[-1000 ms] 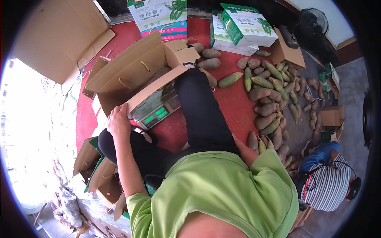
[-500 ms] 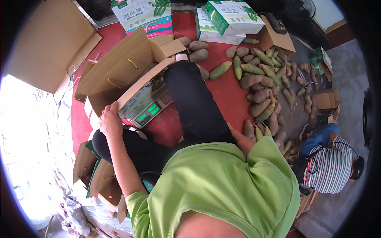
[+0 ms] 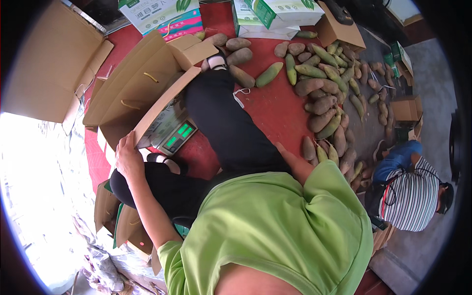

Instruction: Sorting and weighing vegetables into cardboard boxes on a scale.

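An open cardboard box (image 3: 118, 113), flaps raised and with yellow cord handles, stands on a digital scale (image 3: 178, 137) with a lit green display. My left hand (image 3: 129, 156) grips the box's near left corner, fingers bent over its edge. The box's front wall hides most of its inside. Beside my right thigh is my right hand (image 3: 285, 153), its fingers hidden behind my leg. Nearest to it lie brown, elongated roots (image 3: 309, 148) and green radishes (image 3: 327, 127). My black-trousered leg (image 3: 221, 113) is bent close against the box.
Printed white-and-green cartons (image 3: 280, 19) stand at the back, beside a small brown box (image 3: 339, 29). A large cardboard sheet (image 3: 39, 59) rises at the far left. Open boxes (image 3: 130, 223) sit by my left knee. A person in a striped shirt (image 3: 409, 199) crouches at the right.
The view has shifted, with the box and scale lying a little further left in it. My left hand stays on the box edge. A white looped cord now shows beside my leg.
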Tool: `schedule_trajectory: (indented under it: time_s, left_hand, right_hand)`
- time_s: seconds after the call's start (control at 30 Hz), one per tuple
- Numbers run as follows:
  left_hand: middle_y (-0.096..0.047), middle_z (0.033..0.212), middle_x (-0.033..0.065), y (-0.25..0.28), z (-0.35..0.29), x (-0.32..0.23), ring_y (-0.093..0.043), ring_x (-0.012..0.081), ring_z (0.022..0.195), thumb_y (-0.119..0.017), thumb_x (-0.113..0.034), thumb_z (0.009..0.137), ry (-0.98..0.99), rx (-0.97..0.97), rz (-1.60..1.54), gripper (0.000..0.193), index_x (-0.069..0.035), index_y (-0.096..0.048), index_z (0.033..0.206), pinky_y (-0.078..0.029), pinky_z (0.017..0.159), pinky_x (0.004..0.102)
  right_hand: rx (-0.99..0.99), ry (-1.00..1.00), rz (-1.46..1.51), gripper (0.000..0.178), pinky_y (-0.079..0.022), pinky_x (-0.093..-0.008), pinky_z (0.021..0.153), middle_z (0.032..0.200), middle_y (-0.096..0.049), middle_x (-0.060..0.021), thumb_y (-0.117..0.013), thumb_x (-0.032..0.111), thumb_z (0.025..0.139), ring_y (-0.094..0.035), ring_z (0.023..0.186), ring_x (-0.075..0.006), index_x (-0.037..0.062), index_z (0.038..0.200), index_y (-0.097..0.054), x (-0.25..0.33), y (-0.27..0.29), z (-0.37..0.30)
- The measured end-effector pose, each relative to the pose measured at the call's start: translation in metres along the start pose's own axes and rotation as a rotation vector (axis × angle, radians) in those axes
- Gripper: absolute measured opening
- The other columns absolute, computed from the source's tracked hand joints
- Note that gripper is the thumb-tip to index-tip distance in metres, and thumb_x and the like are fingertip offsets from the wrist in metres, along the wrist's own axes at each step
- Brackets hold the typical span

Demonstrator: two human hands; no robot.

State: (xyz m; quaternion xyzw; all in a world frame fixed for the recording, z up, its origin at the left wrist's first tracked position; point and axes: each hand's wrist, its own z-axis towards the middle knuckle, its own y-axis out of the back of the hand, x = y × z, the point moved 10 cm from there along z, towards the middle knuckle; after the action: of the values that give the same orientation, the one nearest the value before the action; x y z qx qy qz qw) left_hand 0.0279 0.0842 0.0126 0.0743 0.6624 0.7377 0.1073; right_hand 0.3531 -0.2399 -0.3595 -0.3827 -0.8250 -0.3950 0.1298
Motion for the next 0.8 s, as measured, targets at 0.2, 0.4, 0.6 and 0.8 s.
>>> schedule_trajectory:
  time_s: [0.2,0.4,0.6,0.8]
  left_hand:
    - [-0.064,0.107,0.0066,0.003,0.0,-0.002,-0.06,0.0269,0.101,-0.049,0.003,0.079,0.007,-0.006,0.018,0.042,-0.014,-0.064,0.114,-0.049,0.085,0.0391]
    - [-0.064,0.107,0.0073,0.003,-0.001,-0.005,-0.06,0.027,0.101,-0.049,0.004,0.078,-0.01,-0.013,0.004,0.043,-0.013,-0.064,0.114,-0.048,0.085,0.0393]
    - [-0.064,0.108,0.0067,0.0,-0.002,0.0,-0.06,0.0264,0.102,-0.05,0.004,0.078,-0.006,-0.018,0.016,0.043,-0.013,-0.063,0.115,-0.048,0.086,0.039]
    - [-0.063,0.109,0.0058,-0.003,0.001,-0.003,-0.06,0.0262,0.103,-0.052,0.005,0.077,-0.016,-0.027,0.034,0.044,-0.014,-0.063,0.115,-0.049,0.086,0.0384]
  right_hand:
    - [-0.008,-0.025,-0.023,0.034,-0.051,-0.0446,0.08,0.092,-0.066,-0.0202,-0.053,0.035,0.081,-0.065,0.09,-0.0354,0.0072,0.091,-0.07,0.007,0.003,-0.003]
    - [-0.007,-0.021,-0.076,0.034,-0.051,-0.0446,0.08,0.093,-0.066,-0.0202,-0.053,0.035,0.081,-0.065,0.09,-0.0353,0.0072,0.091,-0.07,0.027,0.022,0.005]
    - [0.001,-0.014,-0.132,0.034,-0.051,-0.0447,0.08,0.093,-0.066,-0.0201,-0.053,0.034,0.082,-0.065,0.09,-0.0351,0.0071,0.091,-0.07,0.043,0.041,0.018]
    - [0.025,-0.029,-0.173,0.034,-0.051,-0.0447,0.081,0.094,-0.066,-0.0201,-0.052,0.034,0.082,-0.065,0.09,-0.035,0.007,0.091,-0.07,0.04,0.053,0.029]
